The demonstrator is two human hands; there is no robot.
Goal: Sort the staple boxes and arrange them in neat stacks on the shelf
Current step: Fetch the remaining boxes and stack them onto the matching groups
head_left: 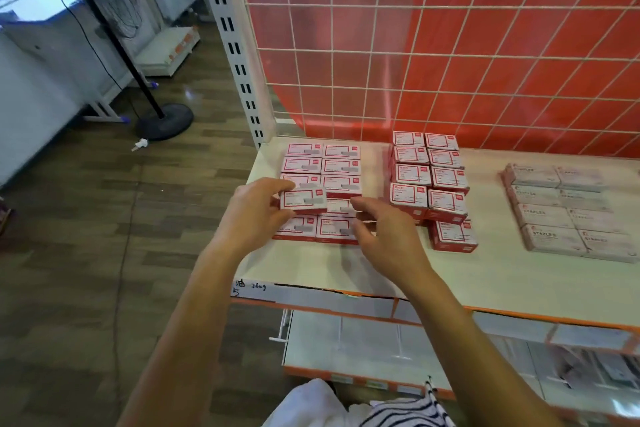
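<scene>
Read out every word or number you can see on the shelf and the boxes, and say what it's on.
"STAPLES": on the pale boxes.
"260g": handwritten on the shelf's front edge, after a character I cannot read.
"5": handwritten just below that.
Red-and-white boxes: print too blurred to read.

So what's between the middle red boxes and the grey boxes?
Nothing: the head view shows only a bare strip of shelf between the middle red boxes and the grey boxes.

Cream shelf [502, 281]: red staple boxes [341, 166] left, taller red stacks [429, 177] middle, grey boxes [568, 211] right.
</scene>
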